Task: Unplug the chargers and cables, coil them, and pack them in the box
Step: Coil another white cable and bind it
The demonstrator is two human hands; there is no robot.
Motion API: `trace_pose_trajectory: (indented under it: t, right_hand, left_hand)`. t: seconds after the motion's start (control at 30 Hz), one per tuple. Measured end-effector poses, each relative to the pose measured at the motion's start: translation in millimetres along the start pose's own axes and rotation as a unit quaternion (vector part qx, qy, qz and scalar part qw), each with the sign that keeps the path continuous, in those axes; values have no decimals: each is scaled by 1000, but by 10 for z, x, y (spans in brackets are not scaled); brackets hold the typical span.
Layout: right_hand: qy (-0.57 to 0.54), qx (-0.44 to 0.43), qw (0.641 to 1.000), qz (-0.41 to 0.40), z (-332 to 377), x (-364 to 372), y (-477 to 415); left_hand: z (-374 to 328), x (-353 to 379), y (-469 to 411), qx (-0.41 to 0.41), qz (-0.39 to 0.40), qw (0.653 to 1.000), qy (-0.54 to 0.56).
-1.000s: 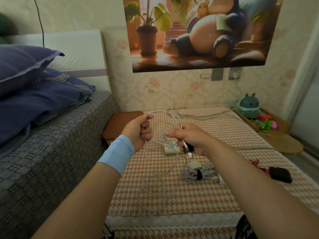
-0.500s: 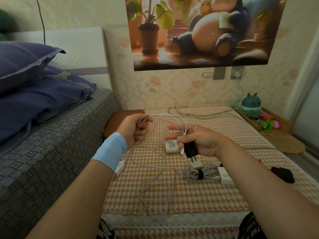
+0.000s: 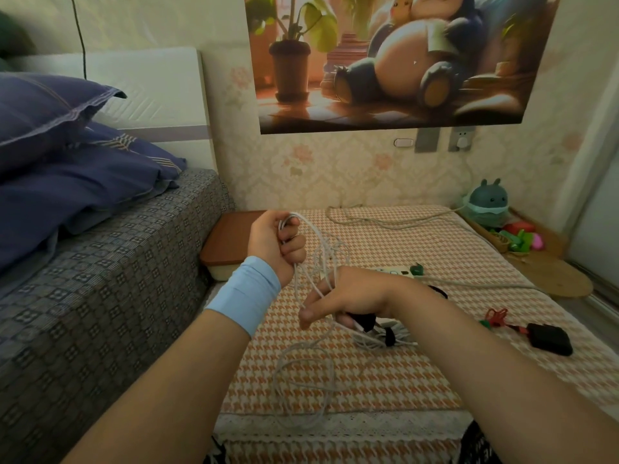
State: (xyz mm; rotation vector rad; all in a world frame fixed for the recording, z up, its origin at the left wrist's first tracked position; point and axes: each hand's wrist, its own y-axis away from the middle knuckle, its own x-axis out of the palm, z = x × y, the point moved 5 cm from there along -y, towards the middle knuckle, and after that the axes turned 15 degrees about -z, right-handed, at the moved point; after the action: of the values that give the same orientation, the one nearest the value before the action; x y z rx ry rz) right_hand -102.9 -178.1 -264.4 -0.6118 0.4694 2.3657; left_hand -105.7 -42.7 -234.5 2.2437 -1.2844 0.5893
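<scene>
**Q:** What does the head view show lying around you?

**A:** A tied white bundle [image 3: 385, 341] with a black strap lies on the cloth, half hidden under my right wrist. To the right sits a black adapter [image 3: 549, 339], with a red clip [image 3: 495, 314] just beside it. A power strip [image 3: 398, 271] lies behind my right hand [image 3: 348, 296], which covers its near end. The box [image 3: 231, 242], with its brown lid on, stands at the table's far left corner, next to the bed [image 3: 100, 279].

**Q:** And the surface, the room?

**A:** It is a low table under an orange houndstooth tablecloth [image 3: 435, 380] with a lace edge. Purple pillows [image 3: 67, 155] are piled on the bed at the left. A cartoon poster [image 3: 385, 61] hangs on the flowered wall, and below it is a wall socket [image 3: 462, 140]. A green plush toy [image 3: 489, 199] sits at the far right.

**Q:** Where is the cable, and what are your hands doing?

**A:** My left hand [image 3: 274, 249], with a blue wristband [image 3: 246, 299] on the wrist, is a fist round several loops of the white cable [image 3: 303, 373]. It is raised above the table. The strands drop from it past my right fingers [image 3: 318, 291], and the slack trails in loose rings on the cloth near the front edge. My right hand is lower, just beside the left wrist. Its lower fingers are curled round a black charger [image 3: 363, 321].
</scene>
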Motion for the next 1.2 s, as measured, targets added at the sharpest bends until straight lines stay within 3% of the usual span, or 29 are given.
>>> trace_pose_trajectory:
  t: [0.1,0.17,0.23,0.37,0.4,0.47,0.53,0.6,0.67,0.73,0.77,0.83,0.9,0.97,1.03,1.07,1.17,1.2]
  right_hand:
    - [-61,3,994,91,15,-24,92]
    - [-76,1,991,111,-3,-87,108]
    - [-86,6,988,128,-49,-152,94]
    - [-52,37,982,178,-194,-175,72]
    - [-51,38,983,175,-215,-176,56]
    - [-84,36,988,128,-207,-204,27]
    - [-166,40,984,59,-197,-271,-17]
    - [-250,52,967,5,-200,-339,-49]
    - [-311,72,947,-38,-207,-382,-66]
    - [-349,90,931,-66,-210,-387,-83]
    - [-359,96,925,-76,-208,-381,-94]
    - [-375,105,916,-99,-225,-382,-132]
    - [-389,112,906,-124,-239,-394,-168]
    - [-402,117,898,-137,-230,-388,-191]
    - [-424,113,887,-144,-212,-374,-215]
    - [-436,108,881,-149,-205,-377,-228]
    - [-477,89,860,-158,-177,-412,-233]
    - [-494,84,852,-152,-156,-416,-230]
  left_hand:
    - [-169,-38,5,76,-35,990,-118]
    - [-296,-46,36,162,-39,965,-205]
    - [-387,-71,91,242,-37,928,-283]
    - [-493,-179,115,376,-63,813,-440]
    - [-494,-188,117,392,-70,797,-454]
    - [-479,-231,93,389,-91,802,-444]
    - [-410,-319,39,326,-139,862,-362]
    - [-240,-391,-25,207,-188,934,-224]
    - [-74,-424,-58,85,-231,966,-83]
    - [0,-491,-99,25,-281,959,0]
    - [-9,-536,-109,29,-309,950,-25]
    - [-95,-540,-56,102,-357,905,-208]
    - [-240,-415,69,256,-376,853,-256]
    - [-311,-246,213,357,-255,878,-193]
    - [-172,9,273,302,-57,918,-252]
    - [-49,73,260,251,16,915,-317]
    - [277,-22,174,224,66,807,-542]
    - [339,-40,186,208,74,796,-564]
